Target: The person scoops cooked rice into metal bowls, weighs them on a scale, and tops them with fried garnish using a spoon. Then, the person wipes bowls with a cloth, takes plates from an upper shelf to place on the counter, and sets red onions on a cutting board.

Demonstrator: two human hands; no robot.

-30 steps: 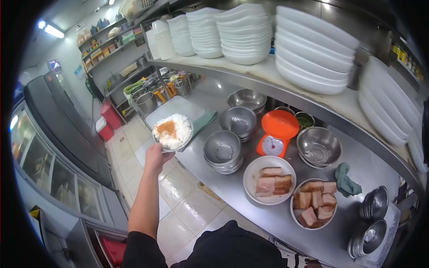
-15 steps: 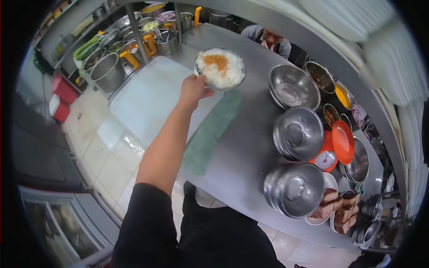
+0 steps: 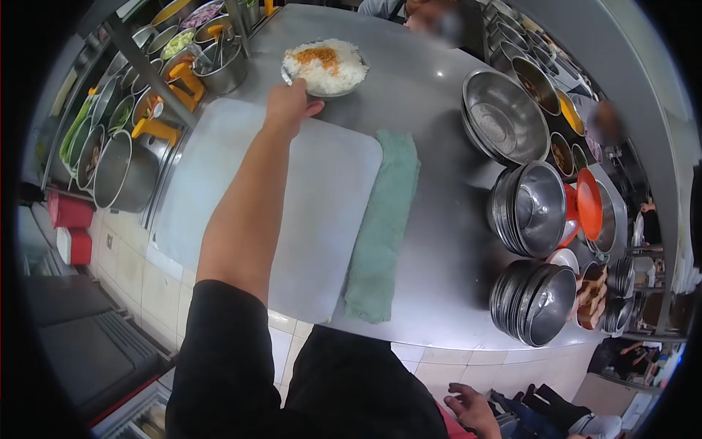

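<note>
My left hand (image 3: 289,106) reaches across the white cutting board (image 3: 322,212) and grips the near rim of a metal bowl (image 3: 333,94). White rice (image 3: 329,72) is heaped in the bowl, with an orange-brown topping (image 3: 318,57) on it. The bowl is at the far edge of the board; whether it touches the table, I cannot tell. Low at the right, beside my body, my right hand (image 3: 468,406) hangs with its fingers apart and nothing visible in it. A folded green cloth (image 3: 384,227) lies along the board's right edge.
Nested metal bowls (image 3: 537,208) stand along the table's (image 3: 446,227) right side, near an orange scale (image 3: 589,205) and meat blocks (image 3: 591,296). Ingredient pots (image 3: 223,69) line the left. A person (image 3: 431,18) is across the table; others are at the right.
My left hand has moved the rice bowl farther away, past the cutting board's far edge. The view has shifted, and my right hand has come into sight at the bottom.
</note>
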